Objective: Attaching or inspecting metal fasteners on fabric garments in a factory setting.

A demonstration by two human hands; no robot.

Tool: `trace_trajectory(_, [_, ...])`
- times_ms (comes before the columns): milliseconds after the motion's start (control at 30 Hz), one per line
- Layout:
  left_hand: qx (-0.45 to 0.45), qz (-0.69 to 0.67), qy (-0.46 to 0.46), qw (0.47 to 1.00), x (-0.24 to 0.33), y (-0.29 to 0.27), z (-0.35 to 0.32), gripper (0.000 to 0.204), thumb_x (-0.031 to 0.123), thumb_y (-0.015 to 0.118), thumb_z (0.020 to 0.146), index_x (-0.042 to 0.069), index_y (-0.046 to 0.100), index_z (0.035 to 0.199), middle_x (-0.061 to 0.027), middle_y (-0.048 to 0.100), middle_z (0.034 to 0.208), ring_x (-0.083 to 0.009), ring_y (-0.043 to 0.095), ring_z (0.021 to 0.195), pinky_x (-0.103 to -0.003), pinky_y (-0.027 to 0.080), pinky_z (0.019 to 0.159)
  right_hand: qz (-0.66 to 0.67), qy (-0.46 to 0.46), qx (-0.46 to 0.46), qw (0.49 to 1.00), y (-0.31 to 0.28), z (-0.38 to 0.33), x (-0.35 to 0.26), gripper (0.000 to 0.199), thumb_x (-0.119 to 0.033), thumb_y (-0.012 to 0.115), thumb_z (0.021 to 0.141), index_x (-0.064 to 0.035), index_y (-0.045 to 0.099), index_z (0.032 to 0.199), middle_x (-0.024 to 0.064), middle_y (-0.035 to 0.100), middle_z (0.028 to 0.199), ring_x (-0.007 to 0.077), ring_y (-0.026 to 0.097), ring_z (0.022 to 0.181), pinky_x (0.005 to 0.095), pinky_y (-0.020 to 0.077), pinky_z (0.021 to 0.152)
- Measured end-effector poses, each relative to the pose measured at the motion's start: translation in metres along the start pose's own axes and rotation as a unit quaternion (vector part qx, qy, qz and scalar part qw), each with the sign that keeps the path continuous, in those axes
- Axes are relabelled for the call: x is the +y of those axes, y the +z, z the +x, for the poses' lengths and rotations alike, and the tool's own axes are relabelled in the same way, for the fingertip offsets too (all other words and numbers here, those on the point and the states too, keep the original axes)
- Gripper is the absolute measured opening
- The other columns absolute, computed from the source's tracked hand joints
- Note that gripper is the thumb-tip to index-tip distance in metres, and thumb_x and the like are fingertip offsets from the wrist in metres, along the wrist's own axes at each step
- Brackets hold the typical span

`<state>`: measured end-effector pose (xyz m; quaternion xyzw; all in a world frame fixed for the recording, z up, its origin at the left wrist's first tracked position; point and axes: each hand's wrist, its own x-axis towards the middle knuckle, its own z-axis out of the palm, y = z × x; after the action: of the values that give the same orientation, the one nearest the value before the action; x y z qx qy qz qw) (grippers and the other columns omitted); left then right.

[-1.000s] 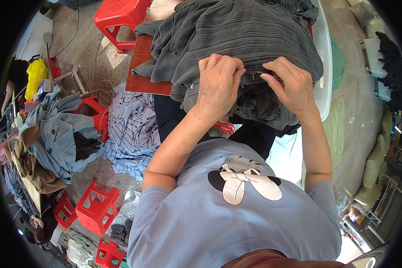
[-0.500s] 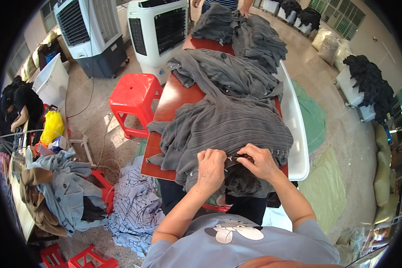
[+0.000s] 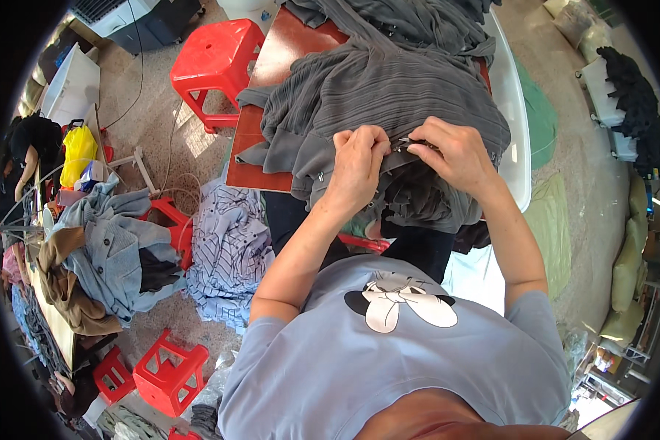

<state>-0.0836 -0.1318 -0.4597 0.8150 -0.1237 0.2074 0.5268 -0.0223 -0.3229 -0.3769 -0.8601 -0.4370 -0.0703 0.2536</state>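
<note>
Grey ribbed cloth at the working spot: one garment [image 3: 389,88] heaped on the near end of a reddish-brown tabletop [image 3: 246,139], its near edge hanging toward the person's lap. Left hand [image 3: 358,165]: fingers bunched in a tight pinch at the garment's near edge, no gap that I can make out. Right hand [image 3: 455,152], just beside it: thumb and fingers curled around a small dark tool [image 3: 405,141] with a bright pointed tip (snips, I would guess, but too small to swear to). Tip points left, toward the pinch.

Small metal fitting [image 3: 320,177] on the cloth, left of the left hand. More grey cloth [image 3: 440,29] on the far side; white tub [image 3: 519,147] along the right; red stool [image 3: 216,48] to the left.

Risks, as I judge them from my post: tip sits very near the left fingers, so a slip of the right hand could nick skin or ribbing. Dark tool on dark cloth is hard to follow; a fold caught beneath might be snagged too. Loose weight over the near edge could drag the cloth from the pinch if the left grip slackens.
</note>
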Motion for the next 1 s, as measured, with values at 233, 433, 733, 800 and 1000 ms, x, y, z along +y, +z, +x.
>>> trace_trajectory(233, [0.005,0.036,0.049,0.998,-0.002,0.001,0.002,0.006,0.002,0.057,0.095,0.004,0.053,0.097,-0.0046,0.061,0.084,-0.0224,0.058,0.081,-0.036,0.034,0.089,-0.014,-0.020,-0.103,0.994,-0.003,0.013,0.007,0.017,-0.021,0.069,0.088,-0.0041,0.064,0.089,0.0081,0.063,0.083,0.0295,0.064,0.072,0.0378,0.0494,0.061])
trace_trajectory(433, [0.023,0.090,0.110,0.990,-0.005,0.006,-0.003,0.011,0.000,0.060,0.091,0.004,0.053,0.097,-0.0043,0.062,0.085,-0.0231,0.059,0.077,-0.038,0.034,0.088,-0.024,-0.030,-0.156,0.987,-0.004,0.013,0.011,0.018,-0.022,0.069,0.087,-0.0050,0.064,0.088,0.0068,0.065,0.084,0.0289,0.065,0.073,0.0382,0.0503,0.063])
trace_trajectory(733, [0.021,0.116,0.121,0.986,-0.006,0.009,-0.003,0.012,-0.001,0.060,0.090,0.004,0.052,0.098,-0.0037,0.063,0.086,-0.0232,0.059,0.077,-0.039,0.035,0.089,-0.014,-0.068,-0.104,0.992,0.008,0.005,0.015,0.015,-0.017,0.070,0.084,-0.0046,0.062,0.087,0.0078,0.059,0.078,0.0288,0.061,0.071,0.0378,0.0482,0.060])
trace_trajectory(800, [0.020,0.117,0.121,0.986,-0.007,0.010,-0.004,0.012,-0.001,0.060,0.090,0.004,0.052,0.097,-0.0035,0.063,0.086,-0.0231,0.059,0.078,-0.039,0.034,0.089,-0.012,-0.070,-0.099,0.992,0.009,0.004,0.016,0.015,-0.016,0.070,0.084,-0.0043,0.061,0.086,0.0081,0.059,0.078,0.0288,0.061,0.071,0.0380,0.0482,0.060])
trace_trajectory(1000, [-0.002,0.105,0.111,0.988,-0.003,0.007,-0.004,0.013,-0.002,0.060,0.090,0.005,0.053,0.097,-0.0035,0.063,0.085,-0.0220,0.060,0.079,-0.040,0.034,0.089,-0.008,-0.054,-0.095,0.994,0.012,0.001,0.017,0.014,-0.015,0.070,0.084,-0.0037,0.062,0.087,0.0081,0.061,0.079,0.0283,0.062,0.071,0.0362,0.0489,0.061])
